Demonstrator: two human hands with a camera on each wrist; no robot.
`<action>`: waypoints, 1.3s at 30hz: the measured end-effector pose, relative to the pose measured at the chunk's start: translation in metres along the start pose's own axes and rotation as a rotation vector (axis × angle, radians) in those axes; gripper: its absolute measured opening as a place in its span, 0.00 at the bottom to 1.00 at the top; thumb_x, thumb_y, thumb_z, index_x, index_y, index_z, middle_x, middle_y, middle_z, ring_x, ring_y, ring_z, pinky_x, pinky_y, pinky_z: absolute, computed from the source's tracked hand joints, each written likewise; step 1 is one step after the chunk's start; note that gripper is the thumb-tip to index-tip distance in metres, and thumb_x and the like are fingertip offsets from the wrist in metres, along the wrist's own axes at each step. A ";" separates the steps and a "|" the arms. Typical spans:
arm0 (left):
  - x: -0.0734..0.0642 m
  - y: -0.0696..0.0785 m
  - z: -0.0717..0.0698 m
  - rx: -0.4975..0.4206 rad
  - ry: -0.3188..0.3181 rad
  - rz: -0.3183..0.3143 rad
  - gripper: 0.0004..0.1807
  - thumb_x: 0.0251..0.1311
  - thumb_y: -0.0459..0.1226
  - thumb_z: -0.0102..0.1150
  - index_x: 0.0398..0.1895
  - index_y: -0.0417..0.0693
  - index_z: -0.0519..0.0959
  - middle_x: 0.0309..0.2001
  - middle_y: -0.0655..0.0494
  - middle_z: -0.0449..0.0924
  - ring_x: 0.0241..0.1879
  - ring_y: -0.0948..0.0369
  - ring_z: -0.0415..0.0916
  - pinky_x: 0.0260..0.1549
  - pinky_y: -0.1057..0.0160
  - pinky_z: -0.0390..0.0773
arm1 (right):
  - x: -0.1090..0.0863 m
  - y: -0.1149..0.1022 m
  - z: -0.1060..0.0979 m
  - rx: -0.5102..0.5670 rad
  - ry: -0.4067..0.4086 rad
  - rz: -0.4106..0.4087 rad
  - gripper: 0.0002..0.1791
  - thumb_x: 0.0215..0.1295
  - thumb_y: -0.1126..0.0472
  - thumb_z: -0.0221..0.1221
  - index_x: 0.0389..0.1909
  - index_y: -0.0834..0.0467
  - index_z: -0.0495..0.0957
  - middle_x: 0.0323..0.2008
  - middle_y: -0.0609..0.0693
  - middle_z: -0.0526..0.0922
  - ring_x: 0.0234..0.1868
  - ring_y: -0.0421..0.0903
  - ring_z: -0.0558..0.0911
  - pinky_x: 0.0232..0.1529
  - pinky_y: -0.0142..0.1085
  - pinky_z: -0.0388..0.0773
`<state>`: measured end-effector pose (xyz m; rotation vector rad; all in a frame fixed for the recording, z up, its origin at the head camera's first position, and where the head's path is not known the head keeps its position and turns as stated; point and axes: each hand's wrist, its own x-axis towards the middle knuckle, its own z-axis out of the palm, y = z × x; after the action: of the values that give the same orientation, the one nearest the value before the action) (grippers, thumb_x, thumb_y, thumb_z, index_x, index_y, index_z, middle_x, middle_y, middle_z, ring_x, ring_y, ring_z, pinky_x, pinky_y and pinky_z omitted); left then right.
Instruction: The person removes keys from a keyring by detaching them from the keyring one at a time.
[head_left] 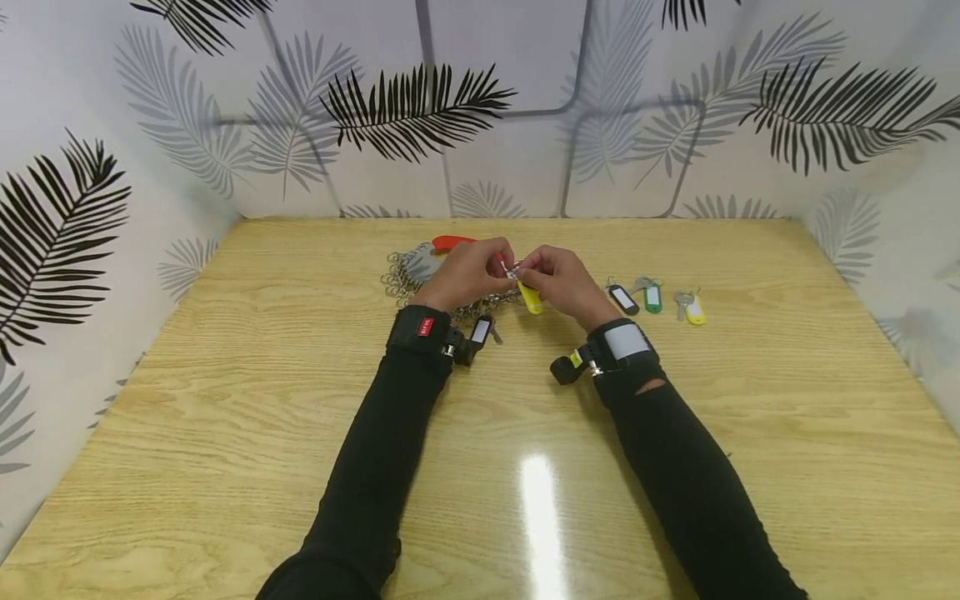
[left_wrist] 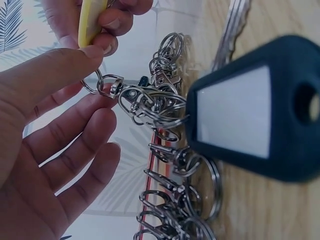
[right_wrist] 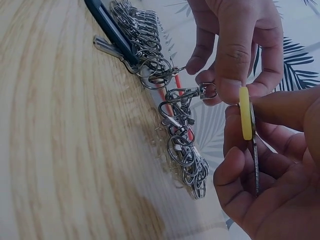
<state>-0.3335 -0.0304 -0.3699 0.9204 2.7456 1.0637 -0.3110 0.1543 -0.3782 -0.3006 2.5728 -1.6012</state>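
My left hand (head_left: 472, 268) pinches the ring of a metal swivel clasp (left_wrist: 117, 89) between thumb and index finger, the other fingers spread loosely. Close against it, my right hand (head_left: 561, 279) holds a yellow key tag (head_left: 532, 298) by thumb and fingers. A key (right_wrist: 256, 165) lies along that tag, edge-on in the right wrist view. The clasp's ring and the tag meet at my fingertips, where the thumb partly hides the joint. Beneath both hands lies a pile of metal clasps with rings (left_wrist: 170, 110).
A red handle (head_left: 452, 242) and a grey flat piece (head_left: 422, 262) lie behind the left hand among the clasps. A black-framed tag (head_left: 481, 332) with a key sits near the left wrist. To the right lie black (head_left: 623, 299), green (head_left: 653, 297) and yellow-framed (head_left: 695, 309) tags with keys.
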 end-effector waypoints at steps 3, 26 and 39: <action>0.000 -0.001 0.000 0.006 0.005 0.000 0.11 0.60 0.37 0.66 0.41 0.46 0.75 0.30 0.53 0.78 0.30 0.59 0.75 0.34 0.62 0.75 | 0.001 0.001 0.000 -0.007 0.007 0.000 0.11 0.70 0.59 0.57 0.44 0.64 0.76 0.33 0.54 0.80 0.32 0.44 0.75 0.33 0.32 0.74; 0.002 -0.005 0.002 0.015 0.029 0.051 0.09 0.59 0.36 0.66 0.36 0.44 0.76 0.29 0.54 0.80 0.29 0.60 0.77 0.32 0.62 0.75 | 0.004 0.003 0.005 -0.058 0.086 -0.028 0.09 0.71 0.60 0.56 0.41 0.64 0.78 0.33 0.55 0.79 0.32 0.46 0.74 0.32 0.32 0.72; 0.001 -0.004 0.004 -0.020 0.043 0.051 0.07 0.60 0.33 0.65 0.35 0.45 0.75 0.33 0.55 0.82 0.32 0.64 0.80 0.34 0.64 0.78 | 0.006 0.006 0.010 -0.080 0.164 0.006 0.11 0.70 0.59 0.56 0.40 0.64 0.79 0.34 0.54 0.79 0.33 0.46 0.74 0.31 0.32 0.71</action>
<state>-0.3355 -0.0297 -0.3750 0.9813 2.7546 1.1293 -0.3162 0.1470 -0.3878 -0.1743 2.7606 -1.5861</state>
